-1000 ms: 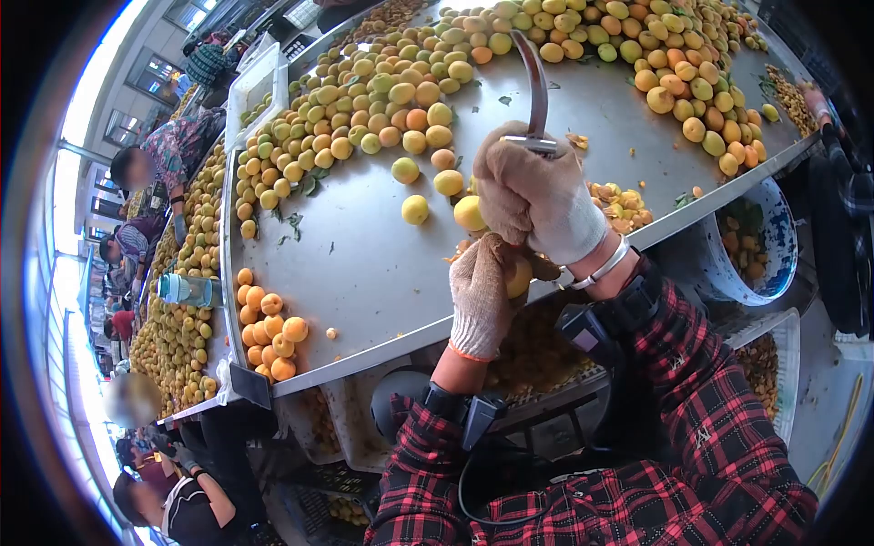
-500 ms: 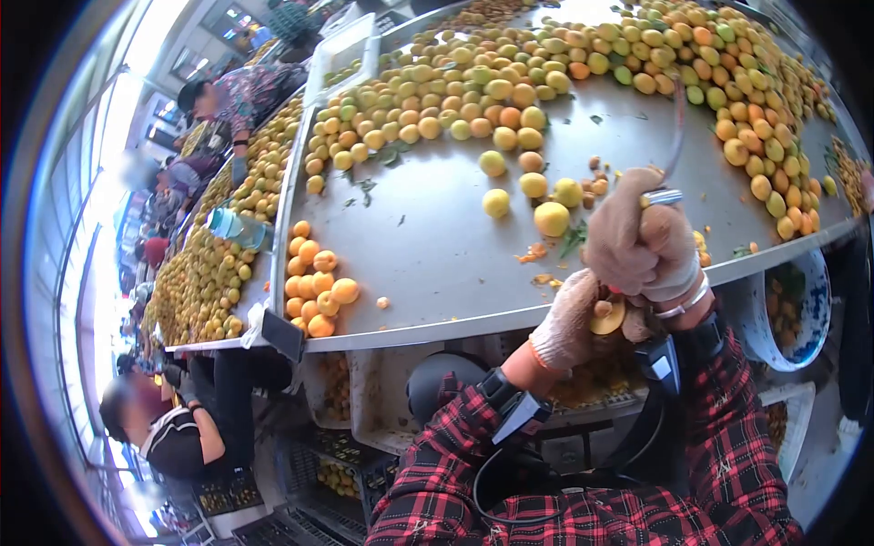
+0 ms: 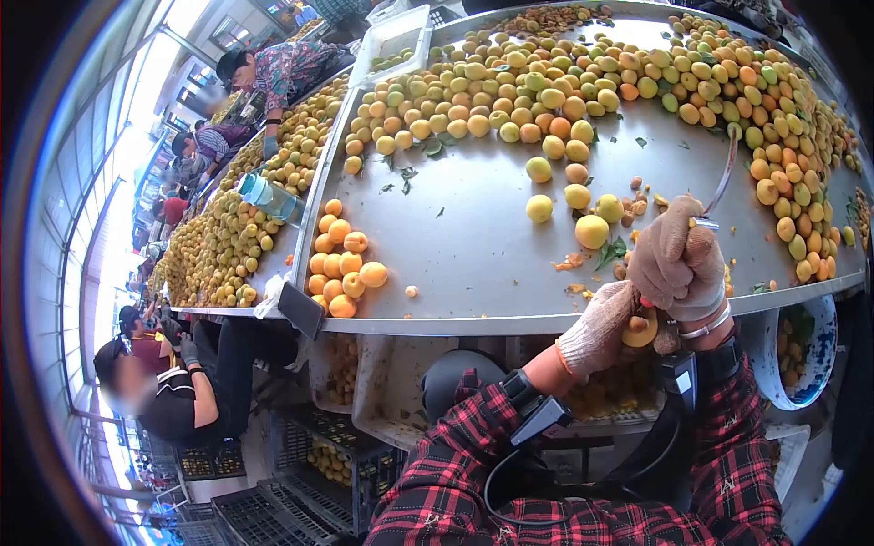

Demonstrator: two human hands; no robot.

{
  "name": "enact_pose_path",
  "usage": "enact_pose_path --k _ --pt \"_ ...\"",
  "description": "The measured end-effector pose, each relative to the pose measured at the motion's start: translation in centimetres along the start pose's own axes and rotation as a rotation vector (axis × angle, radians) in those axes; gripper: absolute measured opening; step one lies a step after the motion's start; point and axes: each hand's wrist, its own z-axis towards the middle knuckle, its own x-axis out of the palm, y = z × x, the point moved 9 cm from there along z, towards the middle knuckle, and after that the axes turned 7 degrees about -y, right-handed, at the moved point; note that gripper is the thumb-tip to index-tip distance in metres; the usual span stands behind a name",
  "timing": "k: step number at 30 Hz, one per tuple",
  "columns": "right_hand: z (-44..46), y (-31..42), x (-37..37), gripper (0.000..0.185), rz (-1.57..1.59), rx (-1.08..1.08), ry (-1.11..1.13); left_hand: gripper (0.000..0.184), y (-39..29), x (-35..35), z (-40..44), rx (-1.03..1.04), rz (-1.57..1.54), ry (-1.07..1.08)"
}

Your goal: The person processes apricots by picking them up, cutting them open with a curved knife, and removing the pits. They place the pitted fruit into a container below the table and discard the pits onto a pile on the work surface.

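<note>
Both my hands wear knitted gloves and meet at the metal table's front edge. My left hand is wrapped round an opened apricot, whose brown pit shows. Just above it, my right hand grips a knife with a curved blade pointing up and away; a red tip shows below the fist, beside the apricot. Several whole apricots and loose pits lie on the table left of my right hand.
A metal table carries a long heap of apricots and a small orange pile. Below its edge are a white-and-blue bucket and crates. A bottle and co-workers are at the left.
The view has swung, so the table and piles sit differently in the frame. My hands have come back from over the table to its front edge, still holding knife and apricot.
</note>
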Motion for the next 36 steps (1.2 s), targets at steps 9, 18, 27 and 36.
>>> enact_pose_path --k 9,18,27,36 --pt "-1.0 4.1 -5.9 0.029 -0.25 -0.275 -0.623 0.028 2.8 -1.6 0.3 -0.578 -0.7 -0.26" --pt "-0.8 -1.9 -4.3 0.027 -1.427 -0.139 -0.199 0.035 6.1 -6.1 0.7 -0.519 -0.763 -0.68" --pt "-0.7 -1.3 -5.7 0.027 -1.548 0.049 -0.341 0.031 5.2 -6.2 0.5 -0.54 -0.729 -0.54" --pt "-0.7 -2.0 -3.6 0.019 -1.725 -0.245 -0.224 0.03 5.5 -6.6 0.6 -0.509 -0.575 -0.511"
